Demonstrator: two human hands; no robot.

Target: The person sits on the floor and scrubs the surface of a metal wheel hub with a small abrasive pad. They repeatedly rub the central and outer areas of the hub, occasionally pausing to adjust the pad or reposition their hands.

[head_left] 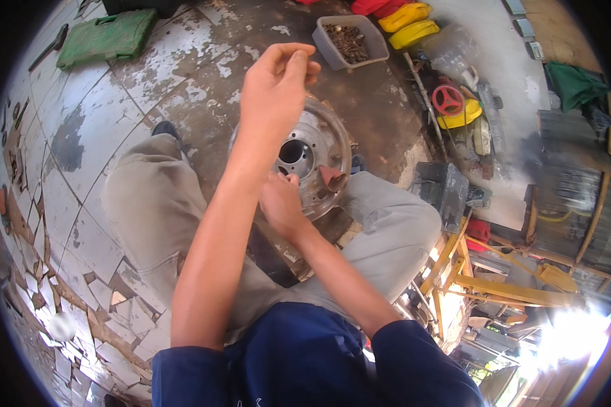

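Observation:
A grey metal wheel rim (329,132) lies between my legs, worn and stained, with a round centre hole and smaller holes around it. My left hand (275,78) is raised over its far side, fingers curled toward the thumb; whatever they may hold is hidden. Close to the centre hole, my right hand (280,202) is closed against the near part of the rim, and its grip is hidden from view. A folded reddish-brown piece (332,178), like sandpaper, rests on the rim's right side. My left forearm covers part of the rim.
Beyond the rim stands a grey plastic tub (352,42) of small rusty metal parts. A green case (107,37) and a hammer (49,47) lie far left. At right are a red handwheel (448,100), a dark toolbox (441,193) and a yellow frame (509,290). Broken tiles (125,298) cover the left floor.

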